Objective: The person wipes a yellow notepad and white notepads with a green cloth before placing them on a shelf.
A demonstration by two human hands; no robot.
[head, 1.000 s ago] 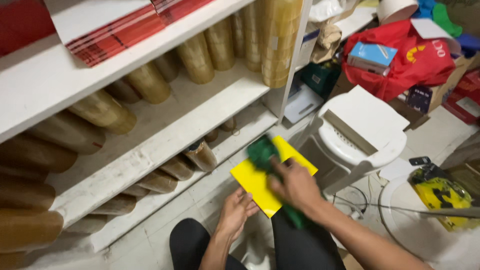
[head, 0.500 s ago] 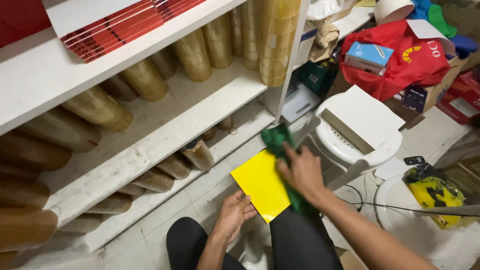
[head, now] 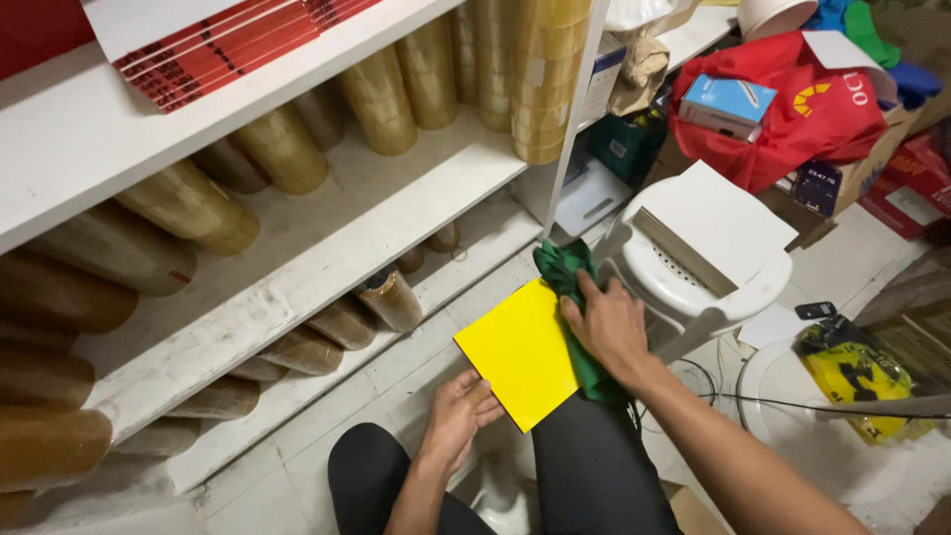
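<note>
Two hands: both are on one yellow sheet (head: 520,352), which is held over the person's knees, above the tiled floor (head: 396,381).
Yellow sheet: flat, square, plain and glossy; one corner points down toward the person.
Left hand (head: 458,411): fingers curled closed on the lower corner of the sheet, gripping it from below.
Right hand (head: 606,325): closed on a green cloth (head: 567,272); the palm presses the cloth against the right edge of the sheet. The lower part of the cloth hangs down by the right leg.
Risk for sheet: I think it can bend or slip, because only one corner is gripped while the cloth pushes on the far edge.
Risk for cloth: it may slide off the edge and touch the white stool (head: 708,258) just beside it.
Shelf (head: 327,263): white, to the left, with many brown tape rolls (head: 282,149) lying in rows.
Far right: a red bag (head: 792,114) with a blue box (head: 728,99) on it, well apart.
</note>
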